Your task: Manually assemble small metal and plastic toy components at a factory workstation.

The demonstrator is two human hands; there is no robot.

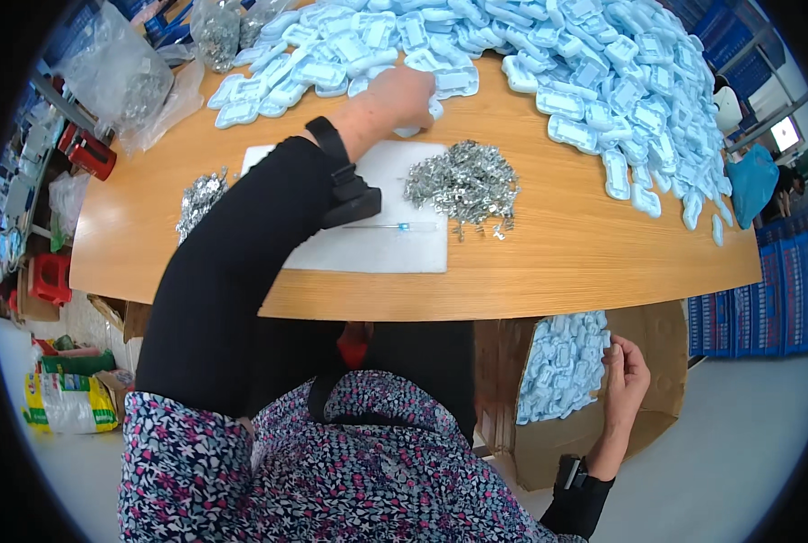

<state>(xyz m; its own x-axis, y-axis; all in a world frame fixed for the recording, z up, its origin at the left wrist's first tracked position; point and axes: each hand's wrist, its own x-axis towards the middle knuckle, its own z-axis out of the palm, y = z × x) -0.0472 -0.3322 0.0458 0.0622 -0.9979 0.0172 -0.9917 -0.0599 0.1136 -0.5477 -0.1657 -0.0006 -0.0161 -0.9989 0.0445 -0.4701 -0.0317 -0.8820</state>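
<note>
My left hand (398, 98) reaches across the table to the near edge of a big heap of light blue plastic casings (594, 86). Its fingers are closed around one light blue casing (435, 109), mostly hidden beneath the hand. Below the table edge at right, my right hand (626, 378) is held over an open cardboard box (653, 362). Its fingers are loosely bent with nothing visible in them. Inside the box lie many more casings (562, 366). Under my left forearm is a white foam mat (368, 258), with a thin screwdriver (395, 226) lying on it.
Small metal clips are piled at the mat's right (467, 181) and in a smaller heap (202, 201) on the left. Clear plastic bags (137, 86) of metal parts stand at the far left. A blue bag (753, 185) hangs at the table's right end, near stacked blue crates (766, 299).
</note>
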